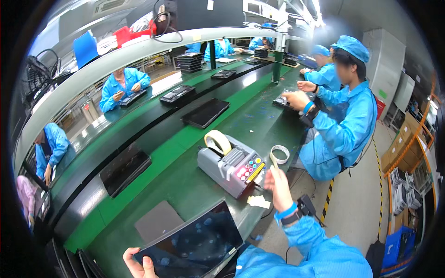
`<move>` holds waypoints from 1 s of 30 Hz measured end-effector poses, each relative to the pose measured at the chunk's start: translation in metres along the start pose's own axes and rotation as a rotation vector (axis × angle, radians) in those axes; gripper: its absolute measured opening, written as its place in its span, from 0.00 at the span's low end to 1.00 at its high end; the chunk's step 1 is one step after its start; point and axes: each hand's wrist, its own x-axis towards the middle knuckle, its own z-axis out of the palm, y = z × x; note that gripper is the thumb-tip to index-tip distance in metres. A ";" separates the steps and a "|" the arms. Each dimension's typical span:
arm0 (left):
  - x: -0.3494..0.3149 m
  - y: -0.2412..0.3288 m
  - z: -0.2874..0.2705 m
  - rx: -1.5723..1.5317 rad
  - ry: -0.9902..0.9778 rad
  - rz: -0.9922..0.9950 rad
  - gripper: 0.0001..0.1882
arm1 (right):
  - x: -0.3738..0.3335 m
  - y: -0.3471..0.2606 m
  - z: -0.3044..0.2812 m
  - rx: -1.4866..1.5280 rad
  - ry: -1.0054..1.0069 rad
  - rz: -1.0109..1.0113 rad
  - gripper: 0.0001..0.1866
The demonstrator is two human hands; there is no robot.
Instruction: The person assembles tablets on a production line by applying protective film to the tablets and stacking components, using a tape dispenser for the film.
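Observation:
My left hand (139, 264) grips the left edge of a dark, glossy tablet (194, 243), thumb on the front. The tablet tilts over the near edge of the bench, and pale smudges mark its screen. My right hand (279, 187) is raised beside a grey automatic tape dispenser (232, 164), its fingers pinched on a small pale strip of tape (273, 161). A roll of cream tape (218, 142) is mounted on the dispenser. Just beyond my right fingertips lies another tape roll (280, 154). Cut tape pieces (258, 201) stick to the bench edge below the dispenser.
A flat grey-brown sheet (158, 221) lies left of the tablet. Along the green conveyor (171, 147) sit a dark tablet (125, 169), another tablet (206, 112) and opened devices (177, 95). A co-worker in blue (343, 120) sits close on the right. Others work across the line.

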 end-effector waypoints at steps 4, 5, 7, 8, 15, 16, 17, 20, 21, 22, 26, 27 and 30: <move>0.005 -0.002 -0.005 -0.026 -0.105 0.038 0.16 | -0.039 -0.015 0.015 0.000 -0.193 0.122 0.15; 0.006 -0.005 -0.005 -0.025 -0.110 0.036 0.16 | -0.042 -0.020 0.018 -0.023 -0.152 0.105 0.14; 0.009 -0.009 0.001 -0.109 -0.157 -0.006 0.16 | -0.030 -0.019 0.010 -0.017 -0.118 0.096 0.11; 0.008 -0.008 0.000 -0.188 -0.182 -0.041 0.16 | -0.026 -0.016 0.008 0.018 -0.141 0.109 0.10; 0.003 -0.009 -0.005 -0.153 -0.202 -0.037 0.16 | -0.082 -0.072 0.062 -0.153 -0.388 -0.347 0.05; 0.003 -0.012 -0.006 -0.106 -0.210 0.042 0.15 | -0.093 -0.085 0.084 -0.188 -0.698 -0.384 0.06; 0.001 -0.011 -0.009 -0.104 -0.207 0.037 0.15 | -0.090 -0.096 0.105 -0.460 -1.088 -0.551 0.09; 0.002 -0.005 -0.003 -0.185 -0.238 -0.031 0.15 | -0.102 -0.101 0.167 -0.638 -1.534 -0.739 0.14; 0.002 -0.008 -0.004 -0.186 -0.243 -0.030 0.15 | -0.103 -0.099 0.181 -0.641 -1.614 -0.788 0.14; 0.001 -0.010 -0.002 -0.191 -0.256 -0.029 0.14 | -0.103 -0.098 0.188 -0.651 -1.686 -0.837 0.14; 0.000 -0.013 -0.001 -0.233 -0.269 -0.076 0.14 | -0.104 -0.091 0.204 -0.591 -1.762 -0.981 0.13; 0.001 -0.011 0.000 -0.237 -0.268 -0.076 0.15 | -0.104 -0.090 0.207 -0.651 -1.749 -1.031 0.13; 0.000 -0.009 -0.002 -0.263 -0.291 -0.106 0.15 | -0.105 -0.090 0.210 -0.760 -1.693 -1.100 0.14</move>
